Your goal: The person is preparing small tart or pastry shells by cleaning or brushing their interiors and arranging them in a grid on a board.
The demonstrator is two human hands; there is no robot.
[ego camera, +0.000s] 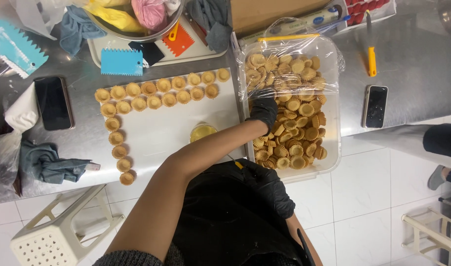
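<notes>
While tart shells (156,93) line the white board (176,138) on the bench (82,74), the left hand (264,111) reaches into the tub (333,143) of shells, grip unclear; the right hand (269,189) pinches a small yellow-tipped tool near the body.

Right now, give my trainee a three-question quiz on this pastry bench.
1. True or false: the left hand reaches into the clear container of tart shells.
2. Multiple choice: the row of shells laid on the white board forms (A) a circle, (B) an L along the top and left edges, (C) a stack.
3. Fill in: the right hand, held near the person's apron, wears a ____ glove.

Key: 1 true; 2 B; 3 black.
</notes>
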